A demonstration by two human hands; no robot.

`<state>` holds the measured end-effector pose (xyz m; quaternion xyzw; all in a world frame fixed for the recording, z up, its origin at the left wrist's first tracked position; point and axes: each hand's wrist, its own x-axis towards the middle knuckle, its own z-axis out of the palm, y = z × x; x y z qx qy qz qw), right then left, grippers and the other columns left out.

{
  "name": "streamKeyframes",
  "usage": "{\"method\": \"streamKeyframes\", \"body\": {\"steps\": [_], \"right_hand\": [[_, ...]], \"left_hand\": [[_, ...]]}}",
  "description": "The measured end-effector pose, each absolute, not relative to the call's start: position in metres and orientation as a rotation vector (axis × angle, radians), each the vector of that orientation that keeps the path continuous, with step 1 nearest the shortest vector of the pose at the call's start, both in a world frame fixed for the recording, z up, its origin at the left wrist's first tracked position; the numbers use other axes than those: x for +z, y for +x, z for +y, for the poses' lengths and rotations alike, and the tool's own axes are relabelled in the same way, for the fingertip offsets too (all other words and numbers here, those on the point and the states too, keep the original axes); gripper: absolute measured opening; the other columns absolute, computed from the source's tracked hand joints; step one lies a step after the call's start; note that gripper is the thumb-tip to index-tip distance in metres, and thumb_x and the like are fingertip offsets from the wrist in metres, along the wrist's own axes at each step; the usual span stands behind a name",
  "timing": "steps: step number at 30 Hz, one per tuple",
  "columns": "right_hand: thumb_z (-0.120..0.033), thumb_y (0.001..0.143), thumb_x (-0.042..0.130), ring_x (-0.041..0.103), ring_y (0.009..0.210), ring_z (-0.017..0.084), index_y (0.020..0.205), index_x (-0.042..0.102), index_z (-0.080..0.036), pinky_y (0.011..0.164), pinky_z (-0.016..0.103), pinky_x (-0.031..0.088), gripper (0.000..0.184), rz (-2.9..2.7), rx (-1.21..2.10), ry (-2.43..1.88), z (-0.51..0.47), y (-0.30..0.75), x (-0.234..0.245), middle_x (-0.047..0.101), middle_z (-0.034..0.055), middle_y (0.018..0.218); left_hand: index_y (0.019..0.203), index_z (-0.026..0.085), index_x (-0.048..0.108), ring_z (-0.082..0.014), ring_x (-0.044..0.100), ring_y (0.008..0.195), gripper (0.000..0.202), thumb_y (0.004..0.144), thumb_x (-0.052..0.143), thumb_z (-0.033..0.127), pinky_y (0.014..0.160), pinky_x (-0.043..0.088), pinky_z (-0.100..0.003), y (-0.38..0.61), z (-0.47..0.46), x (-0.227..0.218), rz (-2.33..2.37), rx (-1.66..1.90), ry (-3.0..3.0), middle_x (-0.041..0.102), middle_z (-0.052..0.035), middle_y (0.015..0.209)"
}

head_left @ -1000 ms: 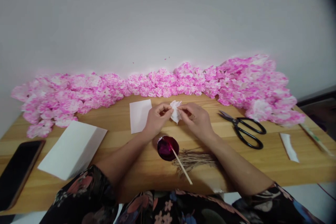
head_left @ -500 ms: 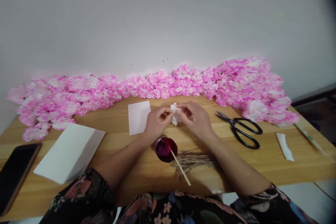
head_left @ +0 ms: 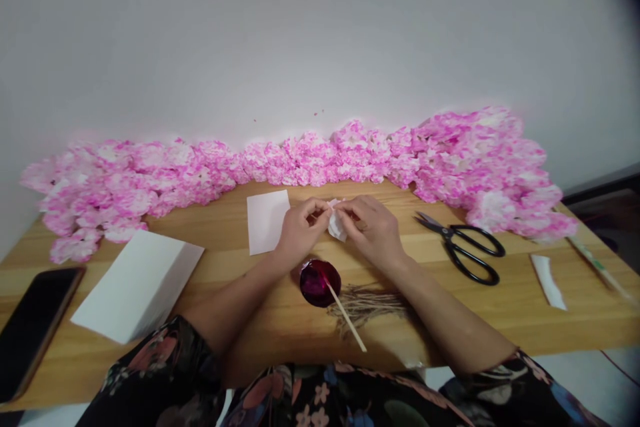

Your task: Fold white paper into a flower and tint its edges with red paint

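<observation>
Between the fingertips of both hands is a small crumpled piece of white tissue paper, partly covered by the fingers. My left hand pinches its left side, and my right hand pinches it from the right. Just below the hands stands a small round dish of dark magenta liquid with a thin wooden stick leaning out of it. Beside my left hand lies a flat white paper square. A bundle of thin brown twigs or strings rests under my right forearm.
Pink-and-white paper flowers line the table's back edge along the wall, heaped at both ends. Black-handled scissors lie right of my hands, then a white strip and a thin stick. At left are a white paper stack and a phone.
The fingertips have drawn closer together over the white tissue paper, covering its top, which stood up before. The whole view has shifted slightly.
</observation>
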<state>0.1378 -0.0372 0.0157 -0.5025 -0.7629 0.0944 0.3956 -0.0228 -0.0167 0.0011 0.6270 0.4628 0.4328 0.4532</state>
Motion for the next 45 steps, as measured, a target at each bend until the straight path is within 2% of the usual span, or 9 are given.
{"method": "streamKeyframes", "body": {"steps": [8, 12, 16, 21, 25, 29, 38, 42, 45], "right_hand": [[-0.041, 0.080, 0.062, 0.058, 0.062, 0.015, 0.088, 0.068, -0.018, 0.058, 0.027, 0.045, 0.025, -1.331, 1.026, -1.338, -0.029, 0.142, 0.011, 0.069, 0.0023, 0.078], [-0.040, 0.081, 0.062, 0.057, 0.063, 0.014, 0.089, 0.069, -0.019, 0.059, 0.026, 0.044, 0.024, -1.478, 0.873, -1.395, -0.031, 0.141, 0.015, 0.068, 0.0017, 0.076], [-0.036, 0.082, 0.062, 0.056, 0.064, 0.015, 0.081, 0.068, -0.020, 0.060, 0.027, 0.042, 0.018, -1.598, 0.631, -1.433, -0.033, 0.141, 0.019, 0.066, 0.0023, 0.074], [-0.045, 0.087, 0.056, 0.054, 0.061, 0.013, 0.086, 0.067, -0.020, 0.059, 0.025, 0.044, 0.027, -1.309, 0.864, -1.371, -0.025, 0.155, 0.015, 0.061, -0.0006, 0.070], [-0.044, 0.083, 0.061, 0.052, 0.061, 0.011, 0.080, 0.065, -0.019, 0.059, 0.024, 0.042, 0.026, -1.267, 1.021, -1.328, -0.021, 0.162, 0.015, 0.059, -0.0013, 0.069], [-0.043, 0.084, 0.060, 0.050, 0.061, 0.011, 0.077, 0.066, -0.018, 0.061, 0.024, 0.041, 0.027, -1.328, 1.054, -1.359, -0.026, 0.158, 0.024, 0.059, -0.0014, 0.067], [-0.039, 0.081, 0.060, 0.056, 0.067, 0.014, 0.090, 0.070, -0.017, 0.063, 0.026, 0.042, 0.025, -1.532, 1.032, -1.380, -0.028, 0.153, 0.023, 0.067, 0.0014, 0.078], [-0.036, 0.080, 0.060, 0.054, 0.063, 0.013, 0.085, 0.069, -0.018, 0.060, 0.025, 0.042, 0.021, -1.518, 0.979, -1.375, -0.027, 0.151, 0.014, 0.065, 0.0004, 0.072], [-0.035, 0.080, 0.059, 0.053, 0.062, 0.013, 0.086, 0.070, -0.018, 0.059, 0.025, 0.042, 0.021, -1.495, 0.955, -1.374, -0.026, 0.151, 0.011, 0.065, 0.0003, 0.072]], "left_hand": [[0.078, 0.015, 0.061, -0.0099, 0.058, 0.061, 0.017, 0.081, 0.061, 0.032, 0.061, 0.048, -0.022, -0.024, -0.014, -0.002, 1.057, 1.122, 1.340, 0.065, -0.0003, 0.071], [0.080, 0.016, 0.064, -0.0100, 0.059, 0.064, 0.012, 0.082, 0.059, 0.027, 0.062, 0.046, -0.020, -0.023, -0.018, 0.001, 1.102, 1.139, 1.515, 0.067, -0.0008, 0.075], [0.080, 0.016, 0.065, -0.0102, 0.059, 0.066, 0.010, 0.082, 0.060, 0.024, 0.064, 0.046, -0.021, -0.024, -0.020, 0.000, 1.092, 1.135, 1.589, 0.067, -0.0007, 0.076], [0.078, 0.015, 0.062, -0.0093, 0.056, 0.060, 0.016, 0.079, 0.064, 0.031, 0.060, 0.046, -0.021, -0.025, -0.011, -0.005, 0.986, 1.158, 1.317, 0.062, 0.0012, 0.068], [0.077, 0.015, 0.061, -0.0080, 0.055, 0.058, 0.023, 0.076, 0.068, 0.036, 0.060, 0.046, -0.021, -0.026, -0.006, -0.008, 0.933, 1.169, 1.137, 0.061, 0.0026, 0.066], [0.077, 0.015, 0.060, -0.0078, 0.054, 0.057, 0.024, 0.075, 0.069, 0.038, 0.059, 0.046, -0.021, -0.027, -0.006, -0.008, 0.894, 1.160, 1.051, 0.059, 0.0033, 0.066], [0.075, 0.014, 0.060, -0.0078, 0.053, 0.059, 0.025, 0.075, 0.069, 0.037, 0.059, 0.045, -0.020, -0.025, -0.008, -0.003, 0.941, 1.125, 1.120, 0.059, 0.0030, 0.065], [0.088, 0.016, 0.060, -0.0082, 0.054, 0.061, 0.027, 0.080, 0.065, 0.040, 0.059, 0.045, -0.020, -0.025, -0.008, -0.005, 0.888, 1.112, 1.099, 0.061, 0.0022, 0.071], [0.099, 0.017, 0.056, -0.0103, 0.060, 0.069, 0.034, 0.075, 0.071, 0.036, 0.064, 0.047, -0.021, -0.025, -0.009, -0.005, 0.841, 1.099, 1.093, 0.066, -0.0004, 0.082]]}}
